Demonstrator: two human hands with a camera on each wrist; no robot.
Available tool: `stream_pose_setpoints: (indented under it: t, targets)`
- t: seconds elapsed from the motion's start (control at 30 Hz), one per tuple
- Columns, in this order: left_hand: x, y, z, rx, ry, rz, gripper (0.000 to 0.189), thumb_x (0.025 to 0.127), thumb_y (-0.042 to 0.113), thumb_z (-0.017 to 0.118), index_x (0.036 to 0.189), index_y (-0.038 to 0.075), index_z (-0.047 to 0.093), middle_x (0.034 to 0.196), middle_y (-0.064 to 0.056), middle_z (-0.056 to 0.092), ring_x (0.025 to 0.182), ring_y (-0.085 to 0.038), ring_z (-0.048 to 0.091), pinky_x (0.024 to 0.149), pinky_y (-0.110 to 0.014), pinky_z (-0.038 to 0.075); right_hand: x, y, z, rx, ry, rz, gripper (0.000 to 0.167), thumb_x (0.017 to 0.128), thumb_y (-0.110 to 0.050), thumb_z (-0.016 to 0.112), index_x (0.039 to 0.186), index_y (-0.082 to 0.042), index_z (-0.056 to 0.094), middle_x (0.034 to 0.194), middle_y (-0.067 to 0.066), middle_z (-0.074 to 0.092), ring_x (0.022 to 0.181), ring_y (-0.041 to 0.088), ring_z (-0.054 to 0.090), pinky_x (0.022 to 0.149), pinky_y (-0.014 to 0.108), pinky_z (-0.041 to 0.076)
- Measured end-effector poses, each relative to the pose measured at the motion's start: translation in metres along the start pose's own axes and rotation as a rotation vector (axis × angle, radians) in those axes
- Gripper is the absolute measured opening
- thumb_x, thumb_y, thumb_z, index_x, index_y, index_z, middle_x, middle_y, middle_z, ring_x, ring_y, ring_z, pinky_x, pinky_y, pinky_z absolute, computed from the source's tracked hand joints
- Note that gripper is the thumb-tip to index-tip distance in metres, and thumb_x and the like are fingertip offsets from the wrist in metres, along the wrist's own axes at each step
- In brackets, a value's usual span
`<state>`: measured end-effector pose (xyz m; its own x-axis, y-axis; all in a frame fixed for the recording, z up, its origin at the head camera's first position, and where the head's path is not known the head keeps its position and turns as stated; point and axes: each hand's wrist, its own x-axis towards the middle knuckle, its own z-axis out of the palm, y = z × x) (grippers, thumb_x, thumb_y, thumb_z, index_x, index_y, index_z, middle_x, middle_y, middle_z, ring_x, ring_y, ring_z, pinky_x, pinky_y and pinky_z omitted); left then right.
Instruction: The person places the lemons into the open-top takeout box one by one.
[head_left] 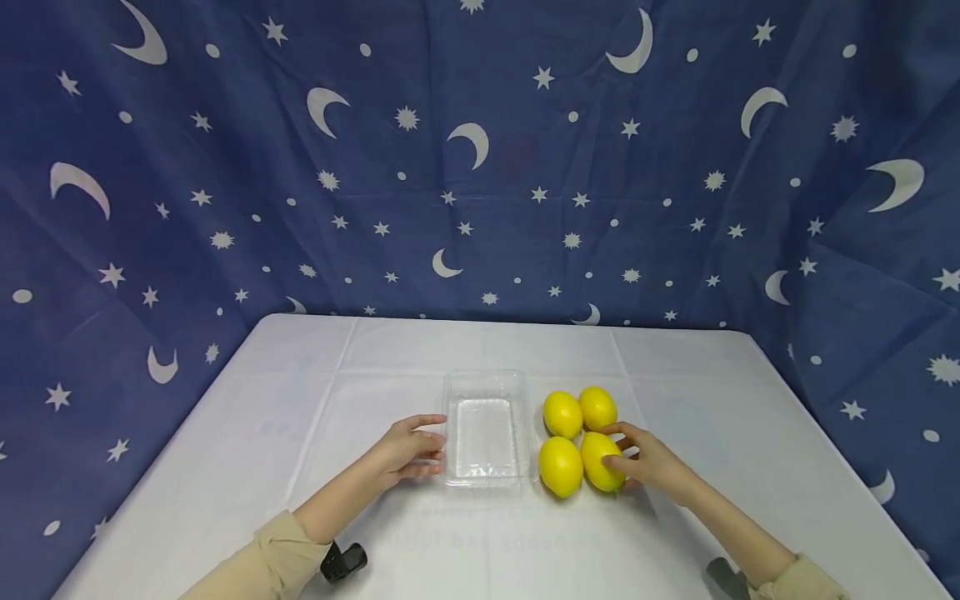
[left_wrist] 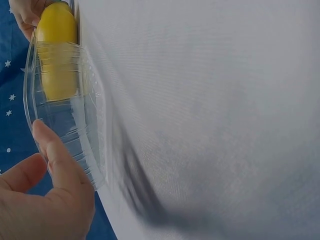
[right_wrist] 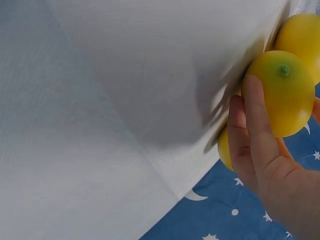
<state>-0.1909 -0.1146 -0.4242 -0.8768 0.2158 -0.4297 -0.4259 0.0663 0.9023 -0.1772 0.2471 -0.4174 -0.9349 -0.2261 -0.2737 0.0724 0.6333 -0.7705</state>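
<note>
A clear plastic container (head_left: 487,479) sits open side up on the white cloth in the head view. My left hand (head_left: 411,452) is at its left side, fingers extended and relaxed, with fingertips at the wall. In the left wrist view the left index finger (left_wrist: 55,150) meets the container's side (left_wrist: 60,117). Several yellow lemons stand in a cluster to the right of the container. My right hand (head_left: 648,458) holds the near right lemon (head_left: 597,457), thumb on one side and fingers on the other. The right wrist view shows this lemon (right_wrist: 287,100) with its green stem tip.
Beside the held lemon is the near left lemon (head_left: 560,467). Behind are the far left lemon (head_left: 562,414) and far right lemon (head_left: 597,407). A white cloth (head_left: 420,542) covers the table. A blue curtain (head_left: 525,250) with moons and stars hangs behind it.
</note>
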Motion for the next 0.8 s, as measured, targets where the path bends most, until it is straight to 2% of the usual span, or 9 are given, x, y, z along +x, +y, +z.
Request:
stream_pose_setpoints:
  t: [0.23,0.43,0.67,0.8]
  targets:
    - [0.0004,-0.0007,0.0005,-0.011,0.008,-0.006,0.05,0.09,0.002,0.056,0.138,0.003,0.041,0.096,-0.006,0.057,0.073,-0.01,0.058,0.068,-0.026,0.058,-0.0027,0.0039,0.0012,0.028,0.007,-0.006,0.054,0.088,-0.017,0.064,0.134,0.0,0.043,0.117,0.027,0.049,0.089,0.023,0.058,0.066,0.035,0.058]
    - [0.0008,0.0009,0.0027,-0.035,0.014,0.006,0.05,0.09,-0.001,0.056,0.137,0.002,0.042,0.093,-0.005,0.057,0.072,-0.01,0.058,0.066,-0.024,0.058,-0.0017,0.0048,-0.0012,0.027,0.021,-0.013,0.053,0.087,-0.015,0.064,0.134,0.0,0.044,0.117,0.028,0.049,0.089,0.024,0.058,0.066,0.034,0.058]
    - [0.0014,-0.0006,0.0033,-0.035,0.011,0.016,0.051,0.089,-0.001,0.056,0.137,0.002,0.042,0.093,-0.004,0.057,0.073,-0.01,0.058,0.064,-0.022,0.058,0.0011,0.0076,-0.0016,0.065,0.027,0.019,0.052,0.086,-0.014,0.064,0.133,-0.002,0.046,0.116,0.024,0.052,0.086,0.023,0.058,0.066,0.034,0.058]
    - [0.0025,-0.0023,0.003,-0.035,0.013,0.015,0.051,0.089,0.0,0.057,0.138,0.003,0.041,0.091,-0.004,0.057,0.073,-0.01,0.058,0.063,-0.022,0.058,-0.0006,0.0056,-0.0048,0.065,0.031,-0.001,0.052,0.086,-0.013,0.063,0.133,-0.001,0.046,0.116,0.025,0.053,0.087,0.022,0.059,0.066,0.034,0.059]
